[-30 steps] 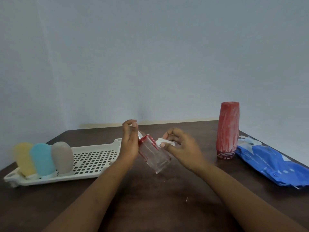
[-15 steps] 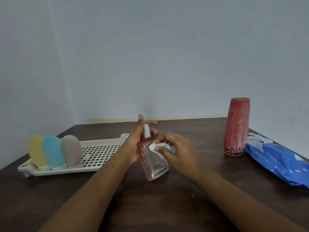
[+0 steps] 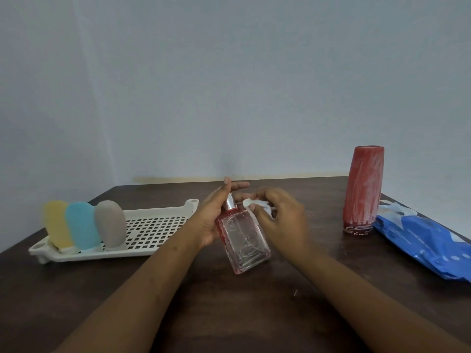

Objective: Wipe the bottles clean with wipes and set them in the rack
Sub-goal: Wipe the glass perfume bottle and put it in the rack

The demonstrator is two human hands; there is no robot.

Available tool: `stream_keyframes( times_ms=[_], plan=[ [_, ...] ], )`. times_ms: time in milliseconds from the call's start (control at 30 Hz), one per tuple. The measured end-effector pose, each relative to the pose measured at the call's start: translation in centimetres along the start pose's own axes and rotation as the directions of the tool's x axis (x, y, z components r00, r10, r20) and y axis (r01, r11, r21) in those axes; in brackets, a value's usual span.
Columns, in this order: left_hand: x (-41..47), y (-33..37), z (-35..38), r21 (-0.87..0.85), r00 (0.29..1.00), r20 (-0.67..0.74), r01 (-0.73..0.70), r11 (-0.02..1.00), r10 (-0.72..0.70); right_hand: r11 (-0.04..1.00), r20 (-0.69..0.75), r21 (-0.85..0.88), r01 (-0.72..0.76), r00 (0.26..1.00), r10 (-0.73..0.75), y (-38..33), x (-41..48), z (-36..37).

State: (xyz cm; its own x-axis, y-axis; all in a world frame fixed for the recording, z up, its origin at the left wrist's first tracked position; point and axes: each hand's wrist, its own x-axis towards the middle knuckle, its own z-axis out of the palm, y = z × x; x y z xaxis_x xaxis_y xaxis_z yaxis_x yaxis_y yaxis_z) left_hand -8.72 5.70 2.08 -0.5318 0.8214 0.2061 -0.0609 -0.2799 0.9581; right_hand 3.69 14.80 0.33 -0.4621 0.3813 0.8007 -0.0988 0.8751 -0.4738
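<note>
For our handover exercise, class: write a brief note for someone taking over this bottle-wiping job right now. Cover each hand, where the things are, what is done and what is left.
Hands: the left hand has its grip round the clear spray bottle, held tilted. The right hand pinches a white wipe at the bottle's shoulder, by the nozzle.
Done: the yellow bottle, blue bottle and grey bottle stand at the left end of the rack.
Left: finish and rack the clear one, then wipe the smeared red bottle, which stands beside the blue wipes pack.

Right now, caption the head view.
Left hand holds a clear spray bottle; right hand pinches a white wipe by its neck.
</note>
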Motion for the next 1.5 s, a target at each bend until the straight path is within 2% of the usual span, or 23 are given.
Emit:
stream_keyframes(
  times_ms=[100,167,433,533,633,733,833,933,1033,1100,1233,1300,1500],
  plan=[
    [0.0,-0.1,0.5,0.001,1.000,0.012,-0.002,1.000,0.002,0.999,0.004,0.002,0.050,0.999,-0.050,-0.4,-0.2,0.6],
    [0.1,-0.2,0.5,0.015,1.000,0.005,-0.009,1.000,0.009,0.990,0.027,-0.008,0.138,0.990,-0.138,-0.7,-0.4,0.8],
    [0.4,-0.2,0.1,0.030,1.000,0.019,0.011,1.000,-0.011,0.936,0.276,0.035,0.350,0.897,-0.346,-1.2,-0.6,0.3],
    [0.4,-0.2,0.1,0.034,1.000,0.024,0.005,0.999,-0.005,0.946,0.316,0.056,0.318,0.893,-0.319,-0.9,-0.3,-0.6],
    [0.4,-0.2,0.3,0.027,1.000,0.021,-0.011,1.000,0.010,0.976,0.206,0.000,0.216,0.955,-0.212,-0.1,0.3,-0.8],
    [0.5,-0.4,0.4,0.018,0.999,0.028,-0.025,1.000,0.024,0.984,0.149,-0.025,0.176,0.974,-0.170,0.0,0.2,-0.2],
    [0.6,-0.3,0.4,0.023,0.999,0.026,-0.026,0.999,0.025,0.971,0.223,0.039,0.235,0.945,-0.238,-1.2,-0.4,0.3],
    [0.6,-0.3,0.4,0.035,1.000,0.019,-0.026,0.999,0.025,0.942,0.366,0.059,0.331,0.871,-0.329,-2.0,-0.7,0.3],
    [0.6,-0.4,0.2,0.015,0.999,-0.004,-0.032,0.999,0.032,0.939,0.448,0.063,0.339,0.831,-0.330,-1.7,-0.6,-0.4],
    [0.7,-0.4,0.0,0.007,0.999,0.005,-0.034,0.999,0.034,0.939,0.433,0.081,0.334,0.837,-0.334,-1.1,-0.4,-0.8],
    [0.7,-0.4,0.0,0.036,1.000,0.024,-0.020,0.999,0.019,0.973,0.260,0.077,0.217,0.938,-0.230,0.3,0.2,-0.6],
    [0.7,-0.5,0.0,0.050,1.000,0.018,-0.017,0.999,0.016,0.979,0.204,0.045,0.198,0.958,-0.203,0.4,0.1,-0.2],
    [0.5,-0.3,0.2,0.106,1.000,0.012,-0.015,0.994,0.014,0.927,0.290,-0.022,0.374,0.890,-0.352,-1.6,-0.6,0.9]
  ],
)
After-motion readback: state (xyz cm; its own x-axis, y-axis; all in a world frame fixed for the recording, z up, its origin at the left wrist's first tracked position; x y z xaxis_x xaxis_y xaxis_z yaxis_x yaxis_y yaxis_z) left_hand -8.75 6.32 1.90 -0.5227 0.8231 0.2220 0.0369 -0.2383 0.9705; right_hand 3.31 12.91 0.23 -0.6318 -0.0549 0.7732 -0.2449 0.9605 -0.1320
